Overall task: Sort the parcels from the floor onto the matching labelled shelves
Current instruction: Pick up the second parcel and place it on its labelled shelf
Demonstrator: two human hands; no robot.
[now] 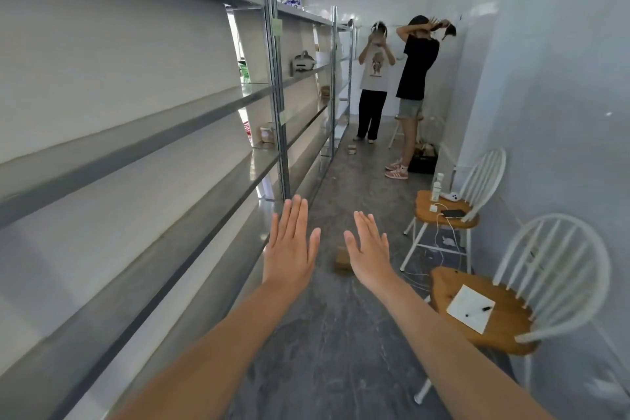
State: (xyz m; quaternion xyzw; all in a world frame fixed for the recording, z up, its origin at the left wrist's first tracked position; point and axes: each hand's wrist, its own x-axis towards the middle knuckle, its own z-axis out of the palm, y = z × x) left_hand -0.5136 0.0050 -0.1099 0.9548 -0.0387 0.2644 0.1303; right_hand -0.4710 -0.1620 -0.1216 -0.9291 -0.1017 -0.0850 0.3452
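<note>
the person is holding the left hand (292, 244) and right hand (369, 247) out flat, fingers spread apart, gripping nothing. a brown parcel (342, 259) is lying on the grey floor (327, 351) between the hands, beside the metal shelves (143, 133).

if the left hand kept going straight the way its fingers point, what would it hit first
Probably the metal shelf upright just beyond the left hand, whose fingertips line up with its base; depth is unclear, so it might pass beside it.
</note>
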